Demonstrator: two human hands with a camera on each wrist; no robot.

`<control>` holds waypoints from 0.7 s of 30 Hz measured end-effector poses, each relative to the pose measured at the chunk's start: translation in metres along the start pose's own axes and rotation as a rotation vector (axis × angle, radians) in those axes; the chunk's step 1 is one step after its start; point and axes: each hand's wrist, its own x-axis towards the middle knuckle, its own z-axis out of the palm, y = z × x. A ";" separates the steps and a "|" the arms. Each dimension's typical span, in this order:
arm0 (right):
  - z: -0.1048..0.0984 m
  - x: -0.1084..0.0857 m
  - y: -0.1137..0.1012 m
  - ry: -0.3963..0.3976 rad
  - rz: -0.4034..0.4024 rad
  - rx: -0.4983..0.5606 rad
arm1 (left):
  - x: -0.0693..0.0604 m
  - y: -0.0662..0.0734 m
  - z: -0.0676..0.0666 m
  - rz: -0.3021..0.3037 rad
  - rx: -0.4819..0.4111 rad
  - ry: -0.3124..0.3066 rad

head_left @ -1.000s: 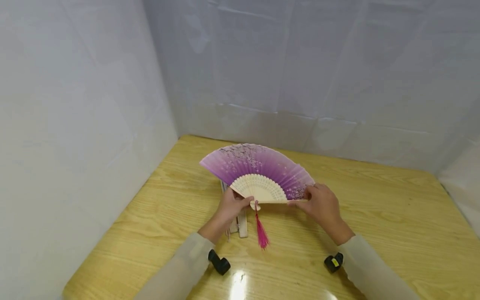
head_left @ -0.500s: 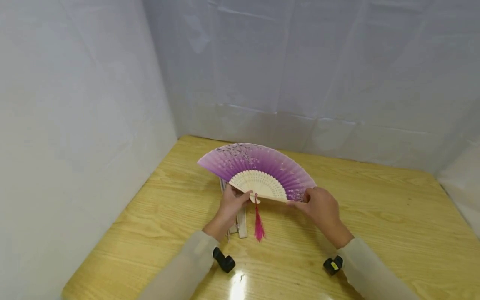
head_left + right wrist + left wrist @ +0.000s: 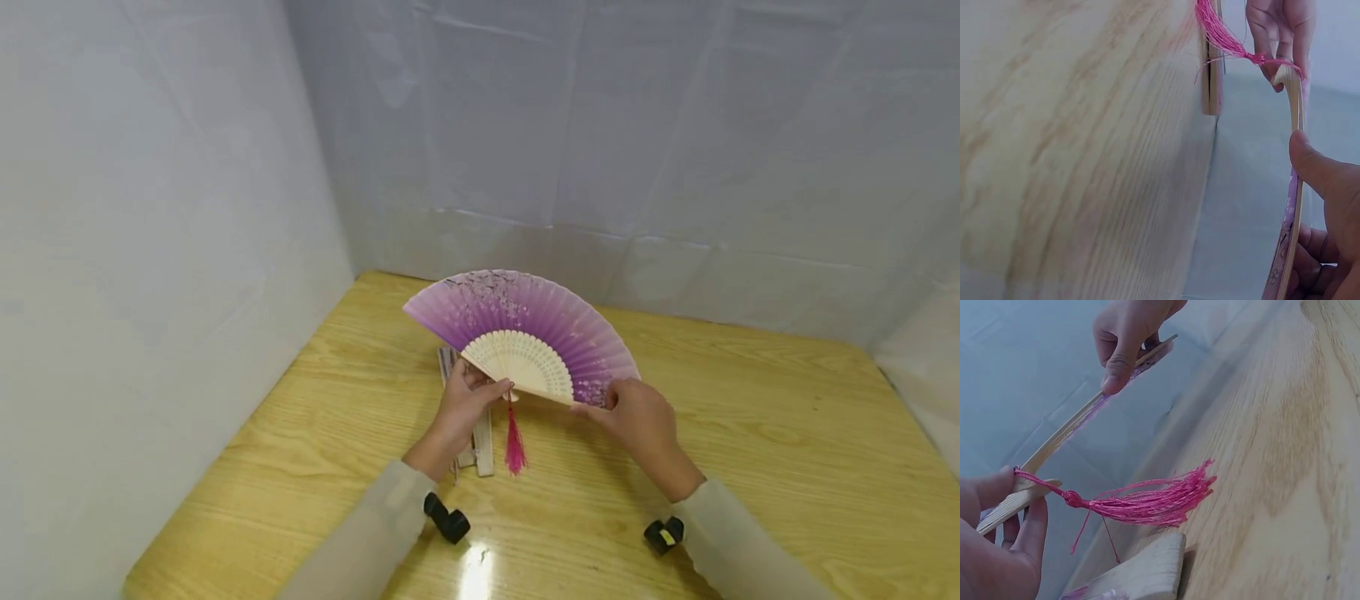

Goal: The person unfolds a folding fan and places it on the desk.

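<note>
While both hands (image 3: 457, 411) (image 3: 642, 421) pinch an arched, pleated fan (image 3: 551, 312) (pierced pale ribs (image 3: 521, 360)), stringy pink tassel (image 3: 515, 446), wood-grained tabletop (image 3: 757, 442)

Fan (image 3: 528, 321): leaf (image 3: 570, 329) thin cloth by look, finely pleated, soft sheen; ribs (image 3: 522, 360) pale wood or bamboo, smooth, matt, pierced. Tassel (image 3: 515, 446) silky thread, lightly glossy. Bench (image 3: 750, 433) wood-grained, smooth, glossy, bright glare at near side. Slats (image 3: 483, 447) on bench: pale wood, smooth, matt. Backdrop (image 3: 600, 125): creased sheeting, plastic-like, faint sheen. Sleeves (image 3: 360, 533): matt cloth. Wrist cameras (image 3: 452, 525): black plastic.
</note>
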 end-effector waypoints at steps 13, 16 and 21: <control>-0.002 -0.011 -0.002 -0.051 -0.042 -0.064 | 0.003 0.000 0.009 0.029 0.043 0.018; -0.003 -0.013 -0.002 -0.077 -0.067 -0.088 | 0.006 0.001 0.013 0.039 0.047 0.001; -0.007 -0.018 -0.003 -0.122 -0.093 -0.122 | 0.012 0.004 0.022 0.026 0.073 -0.037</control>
